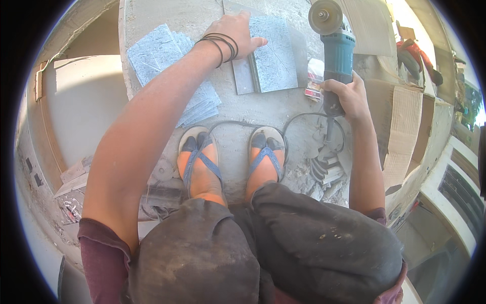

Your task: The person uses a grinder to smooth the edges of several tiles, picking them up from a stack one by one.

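Observation:
My left hand (234,34) presses on the left side of a speckled blue-grey tile (277,58), its thumb stretched over the top and its other fingers partly hidden. Faint lines cross the tile's face. Under and beside it lies a flat grey slab (243,78). My right hand (349,96) is wrapped round the lower body of a teal angle grinder (338,53). The grinder stands to the right of the tile, its round disc (322,16) at the far end. I cannot tell whether the disc is spinning.
More blue-grey tiles (156,53) lie stacked and fanned out under my left forearm. A small red and white packet (314,86) sits between tile and grinder. A dark cord (304,115) loops near my sandalled feet. Broken scraps (328,169) and torn cardboard (403,134) are on the right.

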Available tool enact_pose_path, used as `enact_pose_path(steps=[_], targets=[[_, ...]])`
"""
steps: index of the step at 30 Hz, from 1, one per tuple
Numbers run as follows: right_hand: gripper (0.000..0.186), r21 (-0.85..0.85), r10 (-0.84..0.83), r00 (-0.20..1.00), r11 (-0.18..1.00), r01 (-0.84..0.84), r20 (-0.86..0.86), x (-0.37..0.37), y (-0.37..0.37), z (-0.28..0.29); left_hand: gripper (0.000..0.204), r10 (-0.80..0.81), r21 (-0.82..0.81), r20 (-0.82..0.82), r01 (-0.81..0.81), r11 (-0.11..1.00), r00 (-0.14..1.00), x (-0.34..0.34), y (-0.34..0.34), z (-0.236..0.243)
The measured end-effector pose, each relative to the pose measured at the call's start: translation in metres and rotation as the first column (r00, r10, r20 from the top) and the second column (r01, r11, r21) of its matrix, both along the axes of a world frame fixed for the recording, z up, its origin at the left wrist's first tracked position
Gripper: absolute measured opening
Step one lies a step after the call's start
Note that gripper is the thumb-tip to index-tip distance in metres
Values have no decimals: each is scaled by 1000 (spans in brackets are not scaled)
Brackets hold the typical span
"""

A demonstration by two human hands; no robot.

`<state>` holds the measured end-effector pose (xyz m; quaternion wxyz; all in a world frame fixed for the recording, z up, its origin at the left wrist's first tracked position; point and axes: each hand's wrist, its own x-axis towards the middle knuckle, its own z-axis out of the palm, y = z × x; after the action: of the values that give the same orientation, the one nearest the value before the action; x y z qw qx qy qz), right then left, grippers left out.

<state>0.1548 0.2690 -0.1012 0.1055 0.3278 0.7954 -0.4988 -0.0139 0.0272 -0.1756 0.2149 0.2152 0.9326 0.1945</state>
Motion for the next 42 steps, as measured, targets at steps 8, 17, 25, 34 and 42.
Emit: enact_pose_path(steps=[8,17,25,34,42], targets=[[39,-26,-148,989,989,147,-21,36,-1,-3,79,-6,-118,-80,-4,993,997,-10,40,-27],[36,-5,-102,995,995,102,4,44,-2,-8,76,308,154,430,-405,901,849,-3,6,-36],[38,54,11,1000,998,-12,20,27,-10,-24,52,318,475,473,-542,693,822,7,-64,-3],[47,180,97,987,976,-119,129,6,-45,-33,44,416,505,508,-652,566,755,18,-201,47],[53,247,86,988,962,-116,131,-1,-50,-45,47,407,439,582,-693,572,705,19,-237,25]])
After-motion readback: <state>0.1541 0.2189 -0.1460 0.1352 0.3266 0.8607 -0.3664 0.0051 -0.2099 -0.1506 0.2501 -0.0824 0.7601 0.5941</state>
